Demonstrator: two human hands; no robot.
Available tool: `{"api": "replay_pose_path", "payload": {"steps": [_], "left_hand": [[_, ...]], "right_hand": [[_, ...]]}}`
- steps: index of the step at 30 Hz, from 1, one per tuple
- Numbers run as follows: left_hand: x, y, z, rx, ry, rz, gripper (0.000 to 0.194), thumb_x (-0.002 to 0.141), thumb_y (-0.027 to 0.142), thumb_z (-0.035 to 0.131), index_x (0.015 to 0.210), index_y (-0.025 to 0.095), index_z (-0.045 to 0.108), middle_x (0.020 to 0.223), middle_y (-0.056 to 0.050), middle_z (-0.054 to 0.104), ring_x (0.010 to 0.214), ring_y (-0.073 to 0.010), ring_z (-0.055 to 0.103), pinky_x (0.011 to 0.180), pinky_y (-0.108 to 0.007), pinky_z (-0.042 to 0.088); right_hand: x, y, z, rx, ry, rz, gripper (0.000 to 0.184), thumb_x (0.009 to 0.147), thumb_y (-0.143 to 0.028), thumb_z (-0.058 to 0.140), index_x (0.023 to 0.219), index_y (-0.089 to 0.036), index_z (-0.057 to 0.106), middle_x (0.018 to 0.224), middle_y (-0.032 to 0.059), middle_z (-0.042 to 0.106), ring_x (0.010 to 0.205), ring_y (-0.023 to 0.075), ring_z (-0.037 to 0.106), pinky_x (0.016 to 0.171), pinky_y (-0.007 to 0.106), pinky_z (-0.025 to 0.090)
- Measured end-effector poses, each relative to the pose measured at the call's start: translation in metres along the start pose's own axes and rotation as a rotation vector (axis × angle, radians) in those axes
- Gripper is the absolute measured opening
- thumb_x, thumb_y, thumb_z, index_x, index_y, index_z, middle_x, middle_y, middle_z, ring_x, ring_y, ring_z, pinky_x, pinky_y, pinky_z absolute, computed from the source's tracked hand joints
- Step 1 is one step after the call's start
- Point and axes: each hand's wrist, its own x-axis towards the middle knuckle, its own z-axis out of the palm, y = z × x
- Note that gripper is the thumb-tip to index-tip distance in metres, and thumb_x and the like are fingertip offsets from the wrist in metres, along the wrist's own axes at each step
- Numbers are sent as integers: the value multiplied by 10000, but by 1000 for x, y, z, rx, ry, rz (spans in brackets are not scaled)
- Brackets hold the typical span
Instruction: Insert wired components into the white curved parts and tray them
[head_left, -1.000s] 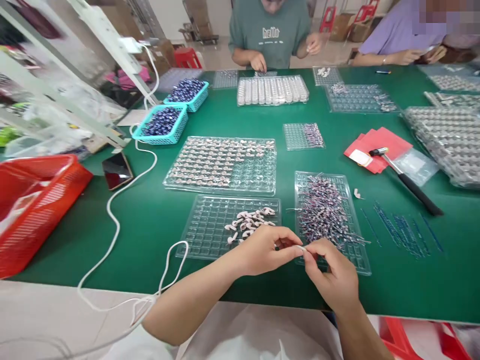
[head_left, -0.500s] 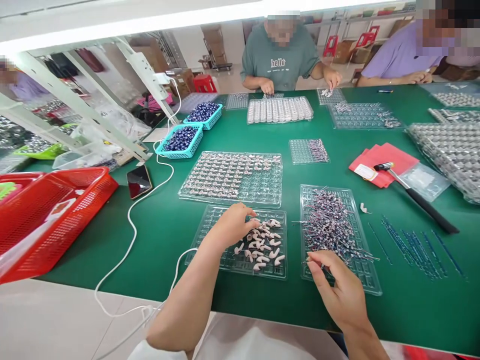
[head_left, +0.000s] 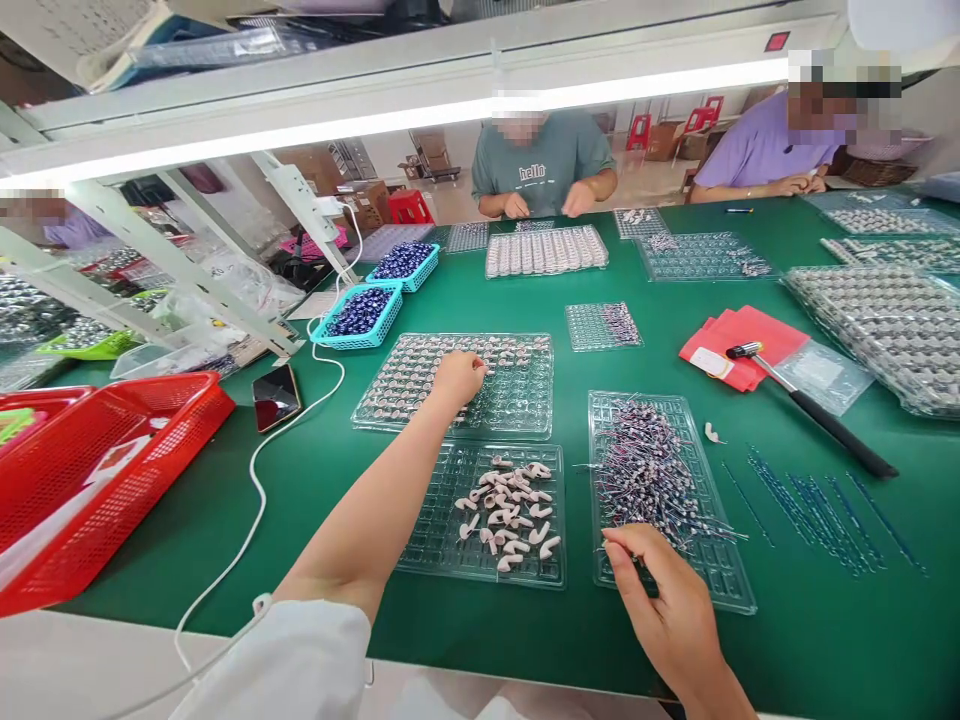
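My left hand reaches over the far clear tray, whose cells hold rows of round pinkish-white pieces. Its fingers are closed, and what they hold, if anything, is hidden. Nearer me, another clear tray carries a loose heap of white earbud shells with stems. My right hand is pinched at the near left corner of a third tray. That tray bears a pile of small parts with thin dark and pink wires. Whatever sits between the right fingertips is too small to make out.
A hammer lies over red sheets on the right, beside thin blue strips. To the left are a red basket, a phone and a white cable. Across the table sit two co-workers.
My left hand has moved from the heap of earbud shells forward to the far tray's cells. The right hand stays pinched by the wire tray. The view has tilted up.
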Motion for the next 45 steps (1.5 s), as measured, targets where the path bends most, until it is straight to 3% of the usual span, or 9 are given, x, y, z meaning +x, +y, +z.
{"api": "replay_pose_path", "payload": {"steps": [7,12,16,20,24,29,34,38,45], "left_hand": [[21,0,16,60,-56,-106,260,947,349,631,1080,127,661,1082,-99,683,963,-222,667,853,-413,562],[17,5,13,35,78,-97,198,867,289,641,897,114,728,976,-174,717,1002,-336,654,868,-420,517],[-4,16,3,-2,182,-40,216,863,292,590,934,134,719,1023,-158,718,1006,-323,644,889,-405,498],[-56,38,-13,-141,232,94,168,861,318,592,865,185,693,852,-68,738,800,-241,661,773,-345,512],[-130,56,-23,-423,84,232,204,844,396,663,888,197,656,851,-51,729,782,-218,661,691,-310,522],[-191,64,-11,-763,-234,362,358,958,329,525,1297,216,548,1033,-70,697,924,-197,663,770,-305,548],[-198,69,18,-752,-426,402,260,988,320,449,1128,220,644,915,-48,674,750,-166,623,644,-279,514],[-196,72,37,-850,-559,387,213,976,328,467,1072,203,610,864,-35,675,748,-166,627,684,-289,527],[-201,72,43,-1021,-649,285,92,937,214,435,950,194,523,890,-30,641,725,-147,583,642,-274,471]], "right_hand": [[2,-2,2,33,2,-10,141,944,-163,544,1028,-218,643,886,36,712,816,158,682,724,283,555],[3,-6,0,76,45,29,163,935,-138,532,1016,-214,651,858,39,709,800,166,674,726,307,550],[-3,-3,-5,112,242,164,154,939,-178,537,1009,-220,668,885,50,703,809,176,674,709,315,553],[-6,1,-21,114,335,263,127,943,-224,566,1009,-228,674,914,59,678,851,187,652,721,335,549],[-4,2,-46,-8,124,183,113,913,-177,622,989,-250,664,906,33,670,853,173,626,744,326,517],[-5,5,-49,-235,-263,65,96,927,-184,598,967,-241,665,890,35,663,860,190,591,734,333,488],[-4,6,-29,-452,-344,-16,117,937,-164,566,933,-200,677,864,61,635,844,212,545,744,359,452],[-3,8,-20,-549,-369,-67,129,940,-163,554,898,-190,673,822,63,614,814,217,518,716,356,420],[0,9,-17,-517,-324,-58,129,880,-118,563,785,-187,617,782,54,601,791,211,518,716,352,416]]}}
